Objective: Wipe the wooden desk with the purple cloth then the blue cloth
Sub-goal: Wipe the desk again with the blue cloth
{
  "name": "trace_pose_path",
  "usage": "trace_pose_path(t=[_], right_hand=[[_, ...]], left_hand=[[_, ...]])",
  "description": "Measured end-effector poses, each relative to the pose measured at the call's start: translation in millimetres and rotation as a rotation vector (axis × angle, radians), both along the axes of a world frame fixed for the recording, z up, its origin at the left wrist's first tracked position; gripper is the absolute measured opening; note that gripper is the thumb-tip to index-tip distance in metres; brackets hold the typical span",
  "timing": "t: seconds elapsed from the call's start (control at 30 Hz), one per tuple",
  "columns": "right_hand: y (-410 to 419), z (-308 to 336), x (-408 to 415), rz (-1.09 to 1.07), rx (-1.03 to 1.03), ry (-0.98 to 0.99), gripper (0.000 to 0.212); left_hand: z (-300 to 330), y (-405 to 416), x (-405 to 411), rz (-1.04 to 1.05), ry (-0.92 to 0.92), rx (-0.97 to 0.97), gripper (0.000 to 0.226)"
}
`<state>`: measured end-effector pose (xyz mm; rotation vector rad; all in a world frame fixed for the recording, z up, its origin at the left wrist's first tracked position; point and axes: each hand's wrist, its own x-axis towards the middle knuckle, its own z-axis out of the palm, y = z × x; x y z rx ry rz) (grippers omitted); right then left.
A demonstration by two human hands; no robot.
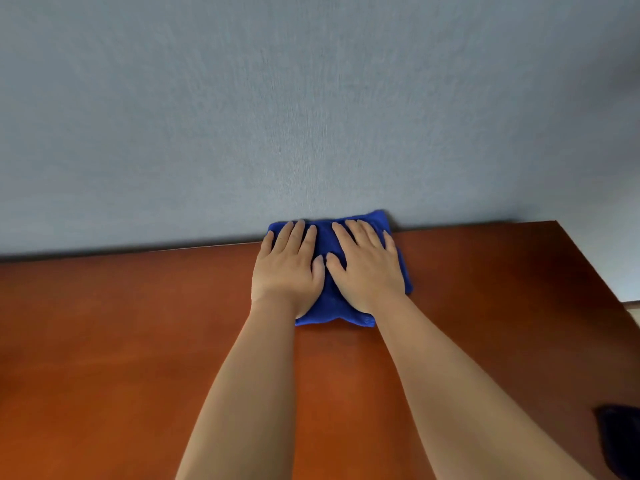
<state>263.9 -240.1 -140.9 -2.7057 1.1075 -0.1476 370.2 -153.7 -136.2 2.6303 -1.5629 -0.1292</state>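
Observation:
A folded blue cloth (pixel 330 308) lies flat on the reddish-brown wooden desk (pixel 121 341), its far edge against the wall. My left hand (pixel 287 268) presses on the cloth's left half with straight fingers. My right hand (pixel 369 268) presses on the right half the same way, thumbs nearly touching in the middle. Both hands cover most of the cloth. No purple cloth is in view.
A grey-blue wall (pixel 311 116) rises directly behind the desk's far edge. The desk's right edge (pixel 595 268) runs diagonally toward me. A dark object (pixel 620 441), partly cut off, sits at the lower right of the desk.

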Motion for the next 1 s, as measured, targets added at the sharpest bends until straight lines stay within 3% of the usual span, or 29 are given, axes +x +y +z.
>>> trace_pose_path(t=[0.2, 0.47, 0.6, 0.7, 1.0], right_hand=[[10, 1, -10, 0.011, 0.007, 0.019, 0.059], [92, -1, -74, 0.078, 0.017, -0.006, 0.061], [140, -3, -110, 0.116, 0.001, -0.022, 0.081], [163, -5, -127, 0.128, -0.004, -0.017, 0.08], [152, -5, -110, 0.098, -0.03, -0.068, 0.077]], left_hand=[[2, 14, -9, -0.007, -0.009, 0.019, 0.056], [7, 106, -76, 0.029, -0.003, 0.068, 0.056], [8, 157, -116, 0.066, 0.001, 0.092, 0.056], [8, 182, -135, 0.076, -0.008, 0.103, 0.062], [5, 166, -114, 0.071, 0.009, 0.068, 0.056]])
